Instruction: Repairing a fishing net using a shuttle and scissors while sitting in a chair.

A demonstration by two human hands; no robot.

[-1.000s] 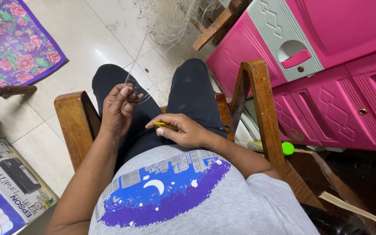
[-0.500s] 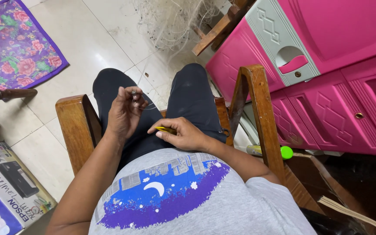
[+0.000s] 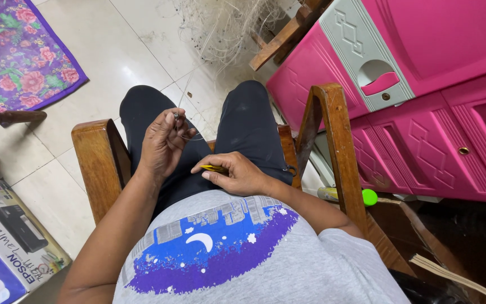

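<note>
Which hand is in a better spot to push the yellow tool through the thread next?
Probably the right hand: it already pinches the yellow tool, just below the thread. The left hand is busy holding that thread up.

Floral purple mat (image 3: 21,53), pink plastic cabinet (image 3: 423,95), printer box (image 3: 7,242), wooden chair (image 3: 99,163)

One head-worn camera looks steeply down, close over the seated person's lap and wooden chair (image 3: 102,163).
</note>
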